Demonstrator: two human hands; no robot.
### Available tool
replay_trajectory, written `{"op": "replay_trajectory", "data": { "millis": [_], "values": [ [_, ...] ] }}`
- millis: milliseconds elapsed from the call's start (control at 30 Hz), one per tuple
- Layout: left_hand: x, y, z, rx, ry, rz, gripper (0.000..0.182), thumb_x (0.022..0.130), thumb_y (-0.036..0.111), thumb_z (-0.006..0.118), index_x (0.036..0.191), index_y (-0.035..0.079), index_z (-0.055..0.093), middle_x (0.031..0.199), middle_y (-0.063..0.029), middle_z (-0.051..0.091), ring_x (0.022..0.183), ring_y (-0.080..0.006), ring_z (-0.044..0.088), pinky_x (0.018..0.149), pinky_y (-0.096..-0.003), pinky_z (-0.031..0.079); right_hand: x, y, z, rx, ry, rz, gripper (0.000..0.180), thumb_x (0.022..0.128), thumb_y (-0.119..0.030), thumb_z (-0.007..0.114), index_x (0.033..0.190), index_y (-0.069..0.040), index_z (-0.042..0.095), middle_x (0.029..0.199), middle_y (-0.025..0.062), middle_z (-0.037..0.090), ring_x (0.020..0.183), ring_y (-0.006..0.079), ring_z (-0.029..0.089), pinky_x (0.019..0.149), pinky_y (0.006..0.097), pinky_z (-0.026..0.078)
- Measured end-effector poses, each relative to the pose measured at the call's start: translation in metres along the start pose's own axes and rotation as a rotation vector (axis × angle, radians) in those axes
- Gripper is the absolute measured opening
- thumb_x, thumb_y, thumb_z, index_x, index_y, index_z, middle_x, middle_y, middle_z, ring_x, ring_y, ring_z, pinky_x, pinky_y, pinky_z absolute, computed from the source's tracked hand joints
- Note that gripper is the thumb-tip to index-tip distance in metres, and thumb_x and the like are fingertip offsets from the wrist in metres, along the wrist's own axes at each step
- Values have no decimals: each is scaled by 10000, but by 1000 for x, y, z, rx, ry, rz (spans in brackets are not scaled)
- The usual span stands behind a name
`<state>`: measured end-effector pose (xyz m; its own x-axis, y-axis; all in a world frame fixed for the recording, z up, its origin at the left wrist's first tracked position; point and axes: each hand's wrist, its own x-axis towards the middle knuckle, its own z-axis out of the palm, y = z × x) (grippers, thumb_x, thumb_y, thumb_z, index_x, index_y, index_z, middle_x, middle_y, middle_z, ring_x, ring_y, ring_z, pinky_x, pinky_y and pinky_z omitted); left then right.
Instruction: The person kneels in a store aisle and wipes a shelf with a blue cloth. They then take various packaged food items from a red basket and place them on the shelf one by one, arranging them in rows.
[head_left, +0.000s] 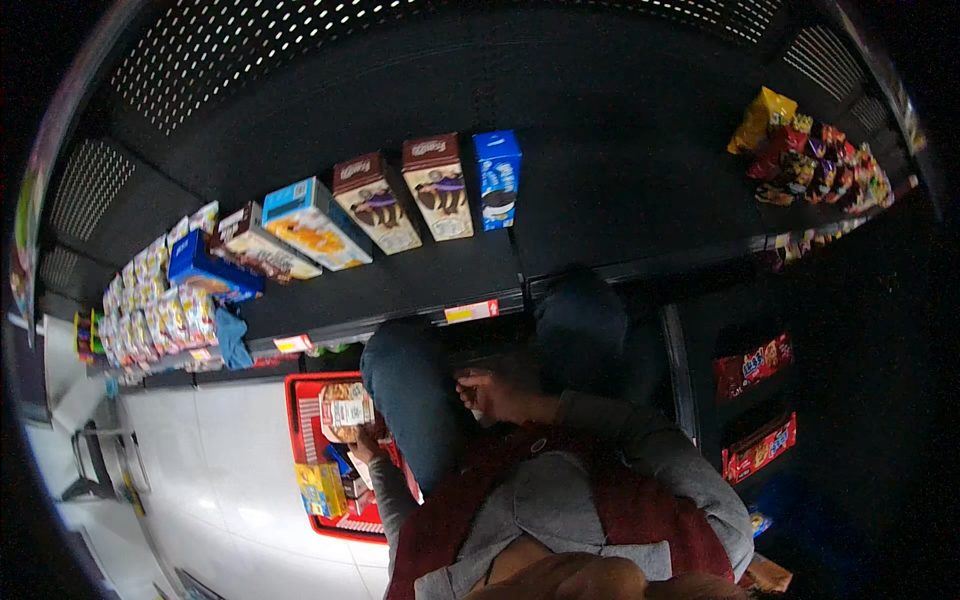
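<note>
My left hand (366, 445) holds a snack package with a picture of round baked pieces (346, 411) over a red plastic shopping basket (294, 435). Inside the basket lie a yellow box (321, 489) and several other packages. My right hand (480, 396) is in front of my body between the knees, its fingers curled near a small pale thing that is too dark to name. On the black shelf (600, 172) before me stand two brown-and-cream cookie boxes (438, 187), a blue cookie box (498, 180) and a light blue box (316, 225).
Small wrapped snacks (150, 300) and a dark blue box (214, 270) fill the shelf's left part. A blue cloth (234, 337) hangs over its edge. Snack bags (817, 161) lie far right. Red cookie packs (759, 448) lie on a lower surface at right. White floor tiles (225, 450) extend left.
</note>
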<state>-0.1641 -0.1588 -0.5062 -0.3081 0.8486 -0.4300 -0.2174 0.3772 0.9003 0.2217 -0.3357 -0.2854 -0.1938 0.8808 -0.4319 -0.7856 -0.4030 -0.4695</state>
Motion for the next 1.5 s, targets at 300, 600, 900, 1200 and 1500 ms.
{"op": "replay_trajectory", "data": {
  "millis": [300,600,900,1200,1500],
  "values": [
    [-20,41,15,-357,-437,-252,330,988,347,599,1182,88,662,1002,-93,725,702,-256,654,631,-375,527,7,14,1,-123,12,-120,206,1049,-217,579,1188,-65,584,1007,36,587,905,129,576,849,276,501],
    [-72,108,-35,-488,-369,-342,626,928,321,727,1441,23,525,1384,-145,617,1209,-319,602,1019,-474,497,16,18,12,172,42,-116,200,988,-155,615,1167,-65,613,958,34,624,764,137,575,709,276,484],
    [-194,216,77,-390,-909,158,730,1010,402,593,1566,15,321,1501,-199,497,1399,-412,469,1211,-565,317,-21,-10,55,-284,-315,-572,725,946,-98,714,1549,-62,312,1414,146,540,1041,154,606,895,283,504],
    [-318,205,244,34,-1178,234,850,860,137,797,1556,13,325,1513,-133,482,1339,-244,531,1141,-416,424,-78,-43,10,-284,278,-1132,1024,799,-153,781,1613,-18,175,1518,197,436,1343,297,516,1138,436,423],
    [-320,229,297,260,-1432,656,606,891,181,763,1418,-21,542,1429,-194,587,1261,-302,603,1105,-436,419,-166,-105,-21,176,563,-1275,578,1003,-113,620,1515,-19,368,1427,131,556,1282,243,564,1091,414,453]
  ]
}}
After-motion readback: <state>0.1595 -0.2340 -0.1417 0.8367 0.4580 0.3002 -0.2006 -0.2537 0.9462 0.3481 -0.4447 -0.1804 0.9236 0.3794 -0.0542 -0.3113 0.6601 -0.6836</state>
